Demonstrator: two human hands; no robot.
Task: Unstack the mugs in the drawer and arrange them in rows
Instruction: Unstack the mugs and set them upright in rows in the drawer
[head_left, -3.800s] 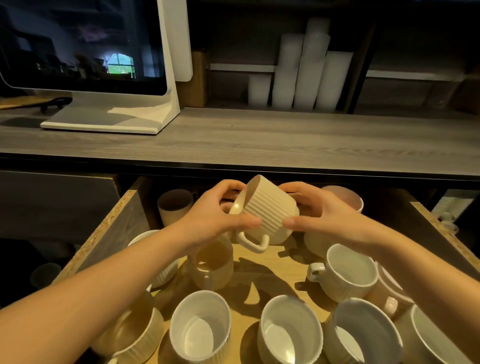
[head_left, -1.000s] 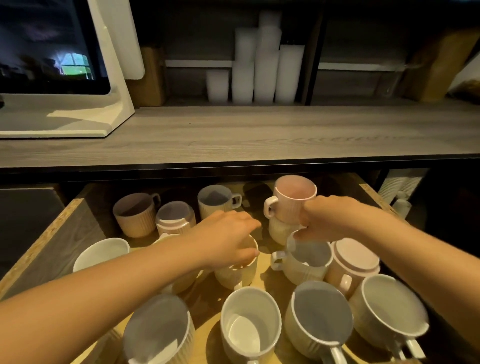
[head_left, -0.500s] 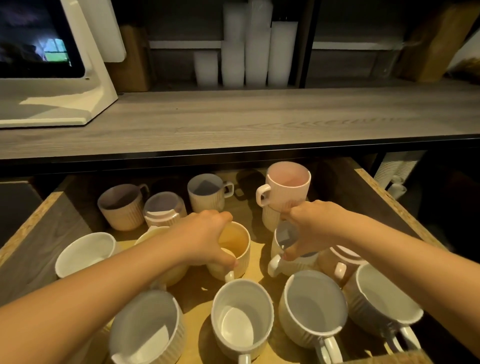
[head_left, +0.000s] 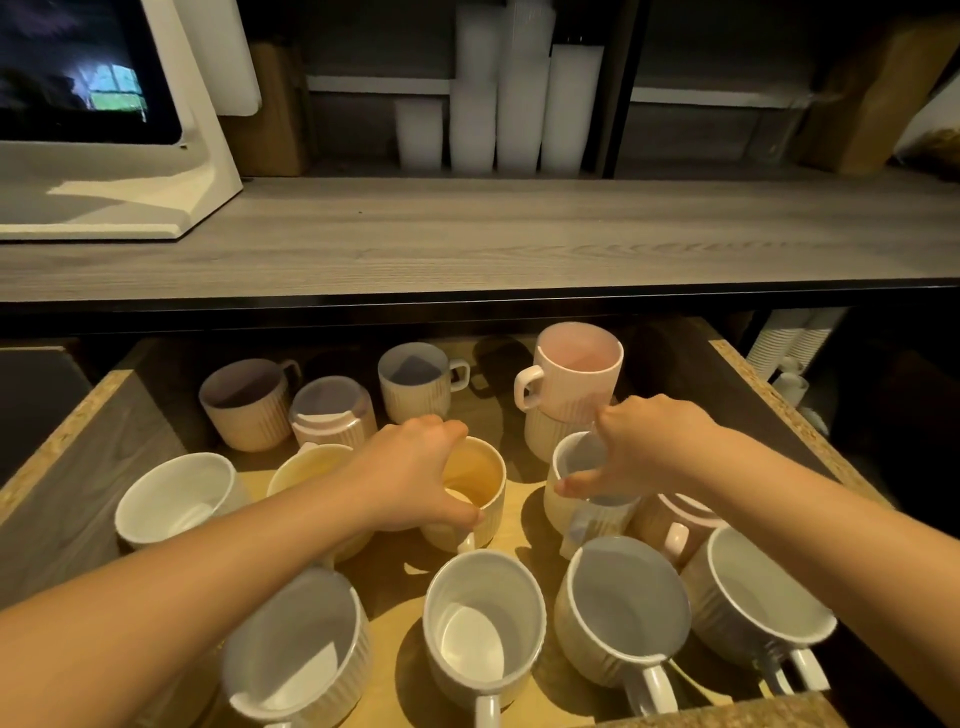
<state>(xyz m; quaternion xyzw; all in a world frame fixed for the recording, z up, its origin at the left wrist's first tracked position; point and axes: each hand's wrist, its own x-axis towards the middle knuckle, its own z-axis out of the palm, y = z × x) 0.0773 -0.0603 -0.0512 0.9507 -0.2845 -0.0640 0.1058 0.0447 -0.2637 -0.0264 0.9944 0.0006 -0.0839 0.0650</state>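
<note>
Mugs (head_left: 483, 618) stood in the drawer (head_left: 67, 467) beneath the counter (head_left: 519, 239), a stacked pair (head_left: 571, 379) at back right, a monitor (head_left: 104, 104) above left.

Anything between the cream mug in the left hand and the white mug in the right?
Head view: only a bare, shadowed strip of drawer floor separates the cream mug and the white mug.

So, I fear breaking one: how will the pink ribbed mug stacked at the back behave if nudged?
The pink ribbed ceramic mug sits high on a cream ribbed mug, so a push would probably tip it. It looks rigid and glazed, likely slippery and fragile. Its handle probably gives the safest lift.
</note>
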